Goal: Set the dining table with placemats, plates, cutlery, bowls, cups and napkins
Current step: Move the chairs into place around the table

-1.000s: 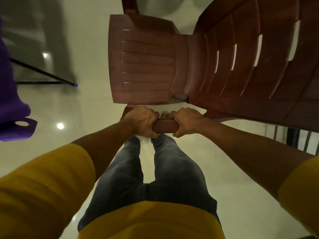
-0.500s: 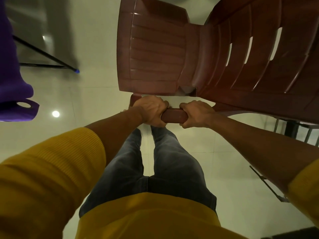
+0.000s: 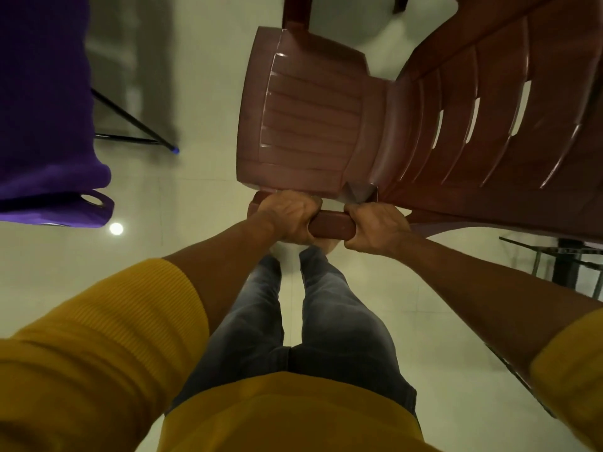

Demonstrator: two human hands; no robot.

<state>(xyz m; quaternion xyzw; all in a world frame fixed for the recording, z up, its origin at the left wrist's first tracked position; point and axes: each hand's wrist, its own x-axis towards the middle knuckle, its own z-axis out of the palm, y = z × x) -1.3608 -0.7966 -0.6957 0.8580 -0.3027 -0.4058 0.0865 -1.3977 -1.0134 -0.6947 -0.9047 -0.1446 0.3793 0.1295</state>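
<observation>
As hands (image 3: 332, 220) grip (both), chair (image 3: 313, 125) tilts.

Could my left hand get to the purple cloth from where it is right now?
Probably not without letting go. The left hand grips the chair armrest alongside the right hand, and the purple cloth hangs well off to the left across bare floor. Nothing blocks the way.

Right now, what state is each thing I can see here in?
brown plastic chair: tilted, gripped by its armrest.
left hand: curled round the armrest.
right hand: curled round the same armrest.
purple cloth: hanging at the left edge.
floor: glossy, reflecting a light.
</observation>
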